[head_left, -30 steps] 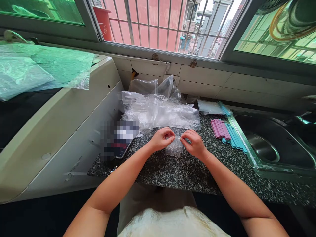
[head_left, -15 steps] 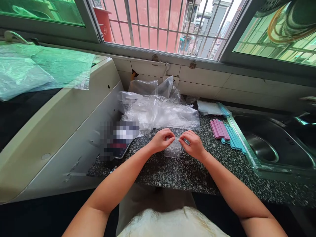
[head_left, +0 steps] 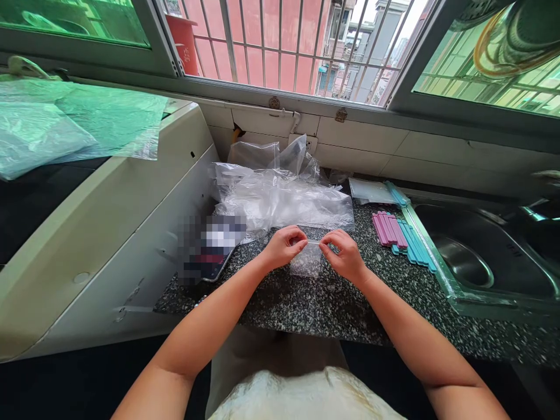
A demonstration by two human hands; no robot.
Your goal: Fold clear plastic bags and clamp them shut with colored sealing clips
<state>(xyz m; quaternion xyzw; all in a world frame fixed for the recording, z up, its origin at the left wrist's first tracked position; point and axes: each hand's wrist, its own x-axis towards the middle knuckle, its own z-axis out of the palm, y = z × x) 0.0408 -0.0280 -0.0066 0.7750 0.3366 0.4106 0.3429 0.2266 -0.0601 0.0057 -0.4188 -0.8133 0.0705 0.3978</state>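
A small clear plastic bag [head_left: 305, 262] hangs just over the speckled counter, its upper edge stretched straight between my two hands. At the left end of that edge, my left hand [head_left: 286, 246] is closed in a pinch of thumb and forefinger. My right hand [head_left: 343, 252] pinches the other end the same way. Behind them lies a heap of loose clear plastic sheets or bags [head_left: 280, 198]. To the right rest several flat pink strips [head_left: 388, 228] and, partly beneath them, several light blue strips [head_left: 415, 248].
The black speckled counter [head_left: 301, 306] meets a steel sink [head_left: 464, 262] at right. A pale appliance [head_left: 144, 216] stands at left with green-tinted plastic [head_left: 118, 122] on top. A dark flat device [head_left: 216, 265], partly pixelated, lies beside it. A flat clear packet [head_left: 371, 191] is near the wall.
My hands have drawn slightly apart, so more of the bag's upper edge shows between the fingertips. The bag has shifted very slightly up and left.
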